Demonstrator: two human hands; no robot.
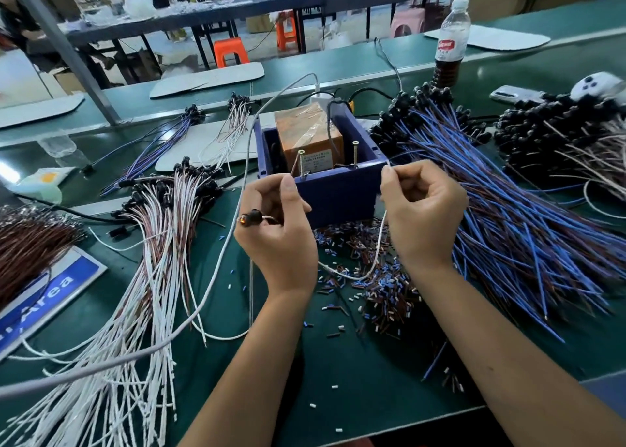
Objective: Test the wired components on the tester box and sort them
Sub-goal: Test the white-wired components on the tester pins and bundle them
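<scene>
Your forearms enter from the near edge, cut off by the frame. Your left hand curls round a wired component, its black cap with an amber tip poking out left of the palm; most of its body is hidden by your fingers. A brown lead rises from your fingers toward the left screw; contact is hard to make out. Your right hand pinches a white lead between thumb and forefinger, near the right front corner of the tester box. The lead loops down under the hand.

Green matte bench mat, littered with tiny cut insulation bits just in front of the box. Near left: fanned white and brown wired parts. Right: dense blue-wired pile, black caps at the far end, blurred.

The box is a blue open plastic tub holding a taped orange block; two upright screws stand at its front rim. Far right: plastic bottle, dark liquid low. Beyond: blurred benches, orange stools.
</scene>
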